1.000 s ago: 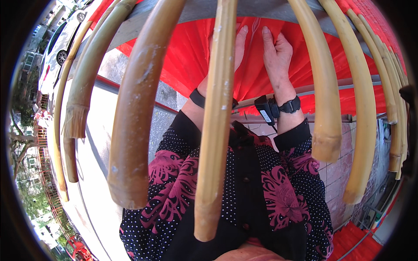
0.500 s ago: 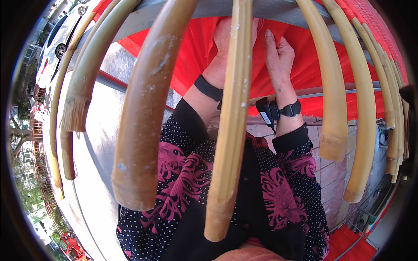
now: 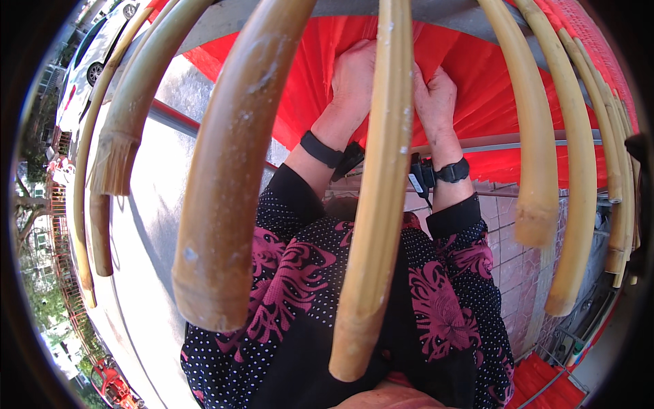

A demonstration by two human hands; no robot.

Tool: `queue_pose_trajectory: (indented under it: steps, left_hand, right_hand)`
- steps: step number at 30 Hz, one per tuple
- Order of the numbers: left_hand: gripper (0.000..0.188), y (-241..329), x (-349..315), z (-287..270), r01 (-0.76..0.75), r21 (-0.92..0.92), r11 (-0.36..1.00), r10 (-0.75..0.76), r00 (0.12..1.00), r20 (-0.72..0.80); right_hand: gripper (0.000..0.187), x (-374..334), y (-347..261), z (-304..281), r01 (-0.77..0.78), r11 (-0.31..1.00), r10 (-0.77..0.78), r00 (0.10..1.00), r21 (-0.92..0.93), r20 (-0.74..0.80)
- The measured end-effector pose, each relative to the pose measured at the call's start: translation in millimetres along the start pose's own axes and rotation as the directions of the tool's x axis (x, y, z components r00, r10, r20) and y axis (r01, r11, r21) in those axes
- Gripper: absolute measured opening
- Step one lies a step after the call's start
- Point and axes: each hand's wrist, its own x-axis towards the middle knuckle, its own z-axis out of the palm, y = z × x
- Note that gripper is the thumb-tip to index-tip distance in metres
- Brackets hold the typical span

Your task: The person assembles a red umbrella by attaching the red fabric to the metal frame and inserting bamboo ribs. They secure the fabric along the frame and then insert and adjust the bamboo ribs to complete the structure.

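Note:
Gathered red cloth (image 3: 306,82) spreads in pleats in front of me, beyond a row of bamboo poles. My left hand (image 3: 353,78) is curled at the cloth's middle, its fingertips partly behind the central bamboo pole (image 3: 373,225). Just right of that pole, my right hand (image 3: 436,99) has its fingers bent together on the cloth. Both hands seem to grip the fabric close to each other. A black band (image 3: 321,148) circles my left wrist; another black strap (image 3: 452,170) with a small black device sits on my right wrist.
A thick bamboo pole (image 3: 228,204) hangs close on the left, with several more poles (image 3: 535,136) to the right. A grey metal bar (image 3: 504,144) runs below the cloth. Pale paving lies to the left; a car (image 3: 92,58) stands beyond. More red fabric (image 3: 545,382) lies lower right.
My right hand has lowered and closed; its thumb and finger stood raised and apart before. The left hand is slightly lower. The bamboo poles have shifted a little in view, mostly rightward.

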Motion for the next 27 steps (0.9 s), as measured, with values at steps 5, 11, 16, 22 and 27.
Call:
queue_pose_trajectory:
  steps: [5,11,16,22,27]
  left_hand:
    - [0.030,-18.2,-21.7,5.1,0.141,0.186,0.972,-0.163,0.981,0.107]
    - [0.030,-37.9,-33.8,8.0,0.152,0.295,0.943,-0.186,0.978,0.091]
    - [0.027,-45.6,-36.3,5.1,0.166,0.221,0.961,-0.187,0.979,0.076]
    - [0.028,-45.3,-37.0,8.5,0.160,0.014,0.987,-0.161,0.985,0.064]
    - [0.029,-52.7,-38.4,26.0,0.151,0.260,0.954,-0.212,0.951,0.225]
  right_hand:
    - [0.026,-14.5,19.4,-4.6,-0.182,0.931,0.237,0.961,-0.318,0.145]
    - [0.028,-28.1,37.6,6.1,0.082,0.911,-0.075,0.997,-0.404,0.035]
    - [0.033,-30.1,37.1,7.8,0.037,0.817,0.012,0.997,-0.576,0.081]
    - [0.032,-30.0,33.3,8.1,0.097,0.856,-0.072,0.995,-0.507,0.069]
    - [0.028,-34.3,36.8,12.0,0.165,0.815,-0.100,0.984,-0.555,0.146]
